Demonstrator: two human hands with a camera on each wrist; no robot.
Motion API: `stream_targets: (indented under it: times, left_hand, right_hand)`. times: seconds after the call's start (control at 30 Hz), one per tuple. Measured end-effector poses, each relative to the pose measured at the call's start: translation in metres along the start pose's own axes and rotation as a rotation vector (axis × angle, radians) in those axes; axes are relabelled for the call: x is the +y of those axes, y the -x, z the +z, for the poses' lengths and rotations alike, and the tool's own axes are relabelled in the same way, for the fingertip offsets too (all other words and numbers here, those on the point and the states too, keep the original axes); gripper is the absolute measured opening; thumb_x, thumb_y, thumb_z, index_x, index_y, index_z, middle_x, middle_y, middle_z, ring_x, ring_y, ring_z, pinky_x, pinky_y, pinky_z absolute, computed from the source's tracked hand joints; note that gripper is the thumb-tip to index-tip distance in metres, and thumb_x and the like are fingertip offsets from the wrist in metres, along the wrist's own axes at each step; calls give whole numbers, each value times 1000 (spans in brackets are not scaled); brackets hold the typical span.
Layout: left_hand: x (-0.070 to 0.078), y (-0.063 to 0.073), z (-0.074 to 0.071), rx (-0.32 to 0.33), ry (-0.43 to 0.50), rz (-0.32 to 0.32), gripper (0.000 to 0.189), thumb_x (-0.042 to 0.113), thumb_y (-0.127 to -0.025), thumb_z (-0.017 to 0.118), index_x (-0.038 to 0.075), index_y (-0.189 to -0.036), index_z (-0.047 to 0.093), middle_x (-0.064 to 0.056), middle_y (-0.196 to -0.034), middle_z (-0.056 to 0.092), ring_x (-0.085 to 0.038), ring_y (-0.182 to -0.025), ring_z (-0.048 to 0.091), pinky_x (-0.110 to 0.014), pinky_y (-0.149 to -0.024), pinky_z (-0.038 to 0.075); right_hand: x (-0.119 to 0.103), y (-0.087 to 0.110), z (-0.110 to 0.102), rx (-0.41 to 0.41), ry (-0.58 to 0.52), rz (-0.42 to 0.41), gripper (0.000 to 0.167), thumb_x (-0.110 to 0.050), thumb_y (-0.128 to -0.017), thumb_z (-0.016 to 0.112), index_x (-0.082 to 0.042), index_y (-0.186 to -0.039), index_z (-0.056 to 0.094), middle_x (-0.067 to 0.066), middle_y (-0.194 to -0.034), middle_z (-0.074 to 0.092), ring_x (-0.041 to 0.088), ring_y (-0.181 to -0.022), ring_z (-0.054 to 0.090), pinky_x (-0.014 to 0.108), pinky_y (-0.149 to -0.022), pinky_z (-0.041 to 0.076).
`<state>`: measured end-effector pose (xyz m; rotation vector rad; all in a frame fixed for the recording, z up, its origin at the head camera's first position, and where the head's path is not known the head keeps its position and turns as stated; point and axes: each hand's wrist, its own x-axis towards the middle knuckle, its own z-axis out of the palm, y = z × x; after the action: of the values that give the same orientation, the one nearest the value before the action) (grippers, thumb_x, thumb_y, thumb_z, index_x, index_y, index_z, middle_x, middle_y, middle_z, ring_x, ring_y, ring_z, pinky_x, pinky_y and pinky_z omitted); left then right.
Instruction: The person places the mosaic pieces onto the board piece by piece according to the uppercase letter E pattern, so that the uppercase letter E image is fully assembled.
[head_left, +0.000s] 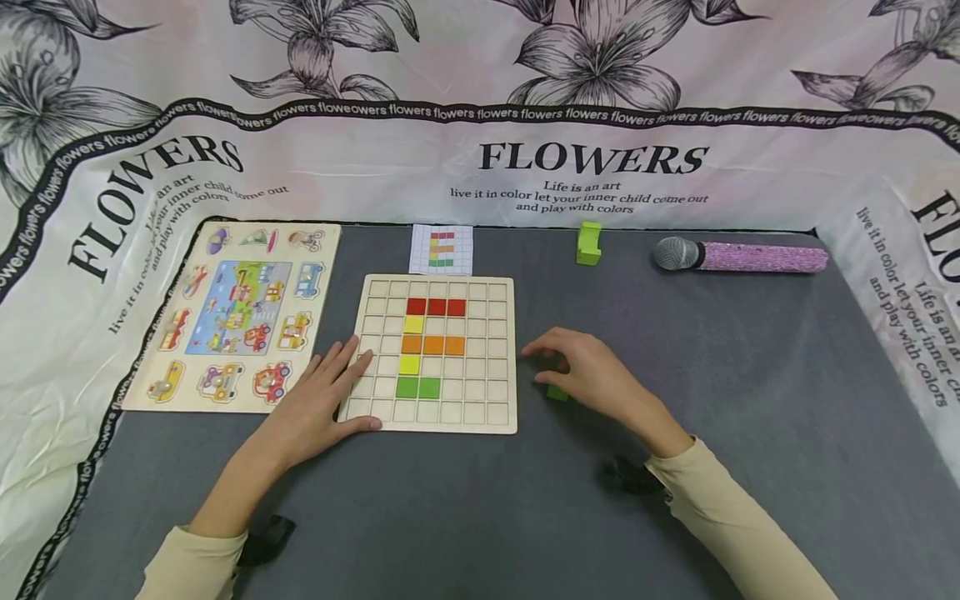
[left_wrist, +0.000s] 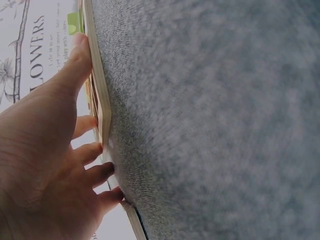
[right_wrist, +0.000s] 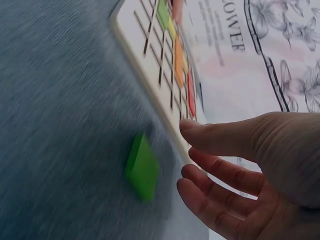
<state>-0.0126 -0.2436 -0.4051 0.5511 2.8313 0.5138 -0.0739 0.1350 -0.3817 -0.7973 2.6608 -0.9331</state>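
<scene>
A pale wooden grid board (head_left: 491, 400) lies on the grey table, with red, yellow, orange and green square tiles in its cells. My left hand (head_left: 311, 417) rests at the board's left edge, fingers spread and thumb at the near left corner. In the left wrist view that hand (left_wrist: 55, 125) has its thumb along the board's side. Right of the board, my right hand (head_left: 592, 371) hovers over a loose green tile (head_left: 557, 392), partly hidden beneath it. The right wrist view has the green tile (right_wrist: 143, 170) on the cloth, apart from the loosely bent fingers (right_wrist: 220, 190).
A small pattern card (head_left: 442, 250) lies just beyond the board. To the left is a picture puzzle board (head_left: 172, 333). A green block (head_left: 588, 243) and a microphone with a pink sparkly handle (head_left: 761, 257) lie at the back right, before a flower-printed cloth (head_left: 360, 167).
</scene>
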Motion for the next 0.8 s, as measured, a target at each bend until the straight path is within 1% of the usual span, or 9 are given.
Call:
stream_targets:
  times: [0.2,0.3,0.43,0.6,0.7,0.8]
  left_hand:
    - [1,0,-1,0,-1,1,96,55,-84,69,7,-156,26,-16,-163,13,-38,-148,12,-56,-118,12]
    - [2,-1,-1,-2,-2,3,96,55,-84,69,7,-155,27,-16,-163,13,-39,-148,13,-56,-118,12]
    - [2,0,-2,-6,-2,1,96,56,-84,69,7,-156,27,-16,-163,13,-39,-148,13,-56,-118,12]
    - [2,-1,-2,-4,-2,-3,96,56,-84,69,8,-155,27,-15,-163,13,-38,-148,12,-56,-118,12]
    - [2,0,-2,-5,-2,-4,96,56,-84,69,8,-155,27,-15,-163,13,-38,-148,12,-55,-119,12]
    - [2,0,-1,-6,-3,-6,97,56,-84,69,8,-155,27,-15,-163,13,-38,-148,12,-55,-119,11]
  right_hand:
    - [12,16,-1,2,34,41,36,-7,-80,81,-7,-115,71,5,-106,68,21,-88,61,37,-74,52]
    - [15,21,0,-4,32,41,35,-5,-80,80,-5,-113,71,4,-103,70,19,-87,64,36,-75,54]
    - [15,23,2,-7,24,33,33,-3,-80,80,-4,-112,72,5,-101,71,19,-89,66,35,-75,56]
    - [15,23,3,-10,12,18,33,-1,-78,80,-4,-109,73,3,-96,71,17,-86,65,34,-74,55]
    - [14,21,2,-33,-11,-4,32,2,-77,80,-4,-108,73,1,-89,69,13,-80,63,32,-71,54]
    - [10,17,-1,-67,-36,-26,31,3,-79,78,-4,-109,72,-1,-85,65,10,-77,59,31,-70,53]
